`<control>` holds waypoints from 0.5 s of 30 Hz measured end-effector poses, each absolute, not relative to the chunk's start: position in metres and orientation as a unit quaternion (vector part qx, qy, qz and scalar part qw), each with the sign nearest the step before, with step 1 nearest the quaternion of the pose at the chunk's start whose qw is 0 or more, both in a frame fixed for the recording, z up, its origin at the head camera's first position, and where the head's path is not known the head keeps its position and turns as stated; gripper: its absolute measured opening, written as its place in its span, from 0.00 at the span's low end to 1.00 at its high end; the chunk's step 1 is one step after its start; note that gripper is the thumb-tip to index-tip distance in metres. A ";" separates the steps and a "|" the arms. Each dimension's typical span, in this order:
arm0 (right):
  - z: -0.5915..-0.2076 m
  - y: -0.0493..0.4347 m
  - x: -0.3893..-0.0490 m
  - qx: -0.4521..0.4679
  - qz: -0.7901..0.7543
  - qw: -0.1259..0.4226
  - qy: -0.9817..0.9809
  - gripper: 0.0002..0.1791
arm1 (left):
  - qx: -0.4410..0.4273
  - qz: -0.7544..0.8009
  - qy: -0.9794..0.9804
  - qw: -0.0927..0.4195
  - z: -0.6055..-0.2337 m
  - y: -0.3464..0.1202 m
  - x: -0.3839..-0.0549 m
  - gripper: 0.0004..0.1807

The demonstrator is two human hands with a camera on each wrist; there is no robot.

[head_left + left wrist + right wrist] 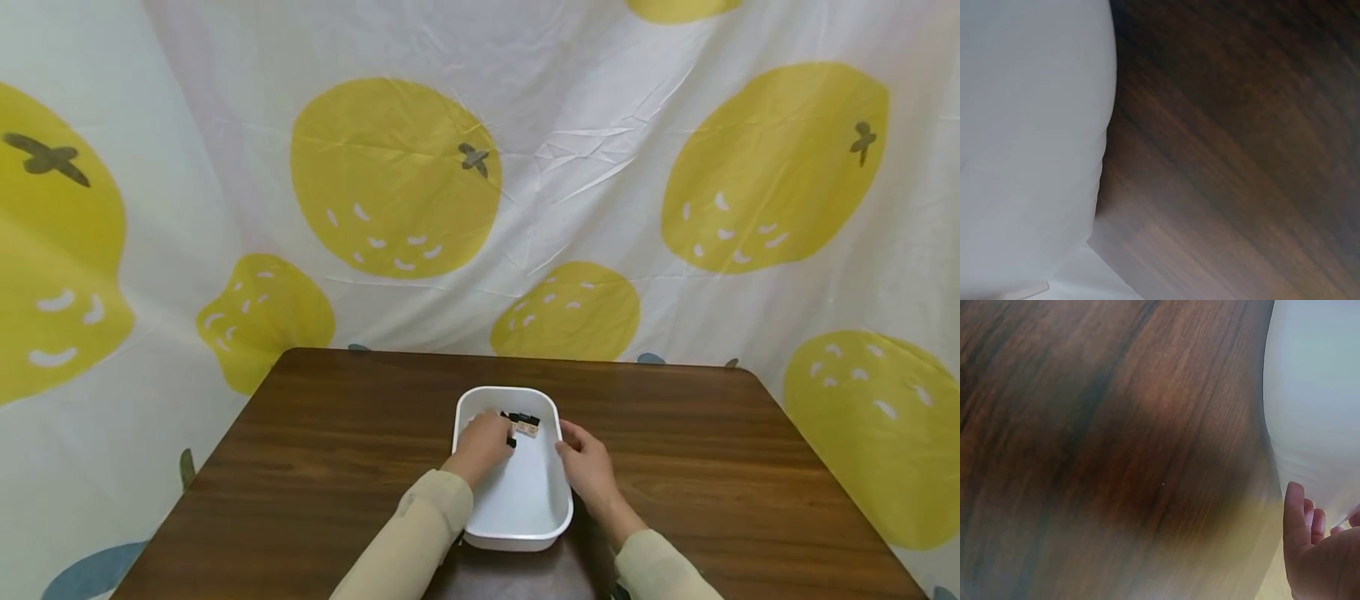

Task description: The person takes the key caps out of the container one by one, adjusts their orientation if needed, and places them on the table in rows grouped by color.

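Observation:
A white, rounded rectangular tray sits on the table in the head view. Over its left wall reaches my left hand, fingers bent down among small black-and-beige pieces. A black bit shows right at its fingertips, but I cannot tell whether they pinch it. My right hand is at the tray's right side, thumb and fingertips at the rim. In the right wrist view, that hand's fingers lie loosely extended against the tray's outer wall. The left wrist view shows the tray wall, with the left hand out of sight.
The dark wood-grain table extends to both sides of the tray. Behind it hangs a white cloth printed with yellow lemons, which also runs down along the table's left and right edges.

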State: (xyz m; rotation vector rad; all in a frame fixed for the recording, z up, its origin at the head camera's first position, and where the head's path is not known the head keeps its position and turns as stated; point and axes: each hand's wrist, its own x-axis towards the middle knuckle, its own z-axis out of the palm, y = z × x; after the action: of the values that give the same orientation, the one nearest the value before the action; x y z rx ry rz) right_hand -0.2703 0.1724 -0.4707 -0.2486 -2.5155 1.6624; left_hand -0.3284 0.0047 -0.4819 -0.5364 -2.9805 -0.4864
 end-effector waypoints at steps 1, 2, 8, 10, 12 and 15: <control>-0.471 0.172 -0.270 -0.082 0.550 0.059 -0.829 0.22 | -0.173 -0.162 -0.971 0.034 -0.482 0.005 -0.328 0.01; -0.471 0.172 -0.270 -0.082 0.550 0.061 -0.829 0.22 | -0.172 -0.166 -0.970 0.033 -0.482 0.004 -0.328 0.02; -0.471 0.171 -0.270 -0.081 0.551 0.063 -0.828 0.22 | -0.178 -0.167 -0.969 0.039 -0.481 0.004 -0.327 0.07; -0.471 0.171 -0.270 -0.081 0.551 0.062 -0.828 0.22 | -0.182 -0.164 -0.969 0.040 -0.481 0.004 -0.327 0.08; -0.471 0.172 -0.270 -0.080 0.551 0.061 -0.828 0.22 | -0.182 -0.163 -0.969 0.039 -0.480 0.005 -0.327 0.05; -0.471 0.172 -0.270 -0.080 0.550 0.060 -0.829 0.22 | -0.177 -0.175 -0.968 0.037 -0.479 0.006 -0.326 0.02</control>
State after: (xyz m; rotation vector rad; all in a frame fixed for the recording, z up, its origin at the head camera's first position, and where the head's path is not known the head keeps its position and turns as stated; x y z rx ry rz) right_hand -0.2696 0.1720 -0.4705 -0.2418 -2.5107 1.6649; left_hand -0.3264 0.0057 -0.4785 -0.5431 -2.9710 -0.5367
